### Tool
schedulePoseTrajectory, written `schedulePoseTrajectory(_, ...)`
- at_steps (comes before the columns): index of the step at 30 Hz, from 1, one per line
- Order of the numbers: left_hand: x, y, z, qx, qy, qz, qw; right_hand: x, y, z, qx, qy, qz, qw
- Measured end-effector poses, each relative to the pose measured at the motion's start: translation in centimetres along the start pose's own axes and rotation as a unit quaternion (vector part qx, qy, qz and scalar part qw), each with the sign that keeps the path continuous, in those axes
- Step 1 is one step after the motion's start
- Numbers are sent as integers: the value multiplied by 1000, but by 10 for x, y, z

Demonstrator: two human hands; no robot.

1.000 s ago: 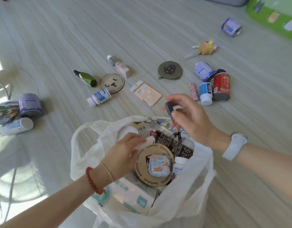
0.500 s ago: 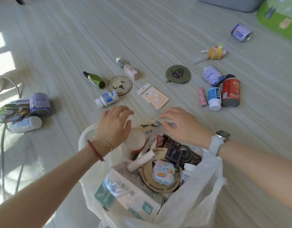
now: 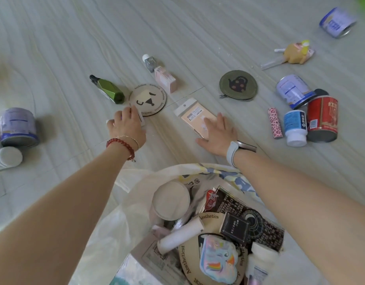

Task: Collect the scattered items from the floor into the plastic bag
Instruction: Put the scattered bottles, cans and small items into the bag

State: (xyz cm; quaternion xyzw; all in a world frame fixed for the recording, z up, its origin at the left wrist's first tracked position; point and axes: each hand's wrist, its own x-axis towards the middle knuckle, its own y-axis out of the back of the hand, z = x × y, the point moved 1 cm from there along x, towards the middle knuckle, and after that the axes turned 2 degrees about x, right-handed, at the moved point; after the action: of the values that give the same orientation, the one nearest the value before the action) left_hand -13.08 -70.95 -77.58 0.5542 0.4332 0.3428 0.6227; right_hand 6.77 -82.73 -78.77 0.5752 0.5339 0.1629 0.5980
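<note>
Head view: the left hand (image 3: pixel 127 126) curls its fingers round a small white bottle (image 3: pixel 109 121) on the floor (image 3: pixel 54 48), beside the round coaster (image 3: pixel 148 99). The right hand (image 3: pixel 217 134) lies flat, fingers spread, on the peach packet (image 3: pixel 195 116). The plastic bag (image 3: pixel 124 212) sits open below, holding collected items

Left hand (image 3: pixel 127 126) grips a small bottle (image 3: pixel 141 120); right hand (image 3: pixel 215 133) presses a peach packet (image 3: pixel 195 116).
</note>
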Motion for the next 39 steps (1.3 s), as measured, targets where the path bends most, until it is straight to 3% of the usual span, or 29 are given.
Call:
schedulePoseTrajectory(3, 5, -1, 1, 43, -32, 26, 998, 3, -5, -3, -50, 1, 49, 998)
schedulePoseTrajectory(6, 8, -3, -8, 66, -44, -55, 995, -1, -3, -10, -66, 0, 79, 995)
schedulePoseTrajectory(9, 3, 5, -10, 12, -30, -97, 995, -5, 1, -15, -57, -2, 53, 997)
schedulePoseTrajectory(12, -9, 27, 1, -161, 9, -46, 986, -14, 12, -14, 47, -13, 14, 999)
schedulePoseTrajectory(15, -22, 56, 17, -263, -17, 22, 964, -33, 32, -9, 183, -9, 10, 983)
schedulePoseTrajectory(20, -77, 98, 49, -343, -92, 78, 932, -77, 62, 10, 293, 9, 145, 945)
schedulePoseTrajectory(26, -169, 91, 72, -290, -207, -11, 934, -148, 79, 34, 348, 43, 224, 909)
schedulePoseTrajectory(31, -221, 60, 63, -98, -336, 2, 937, -199, 77, 48, 313, 91, 233, 916)
schedulePoseTrajectory(36, -236, 46, 52, -17, -337, 53, 940, -220, 68, 63, 288, 141, 145, 936)
schedulePoseTrajectory(39, -232, 55, 47, -16, -296, 94, 950, -227, 64, 66, 186, 172, 120, 960)
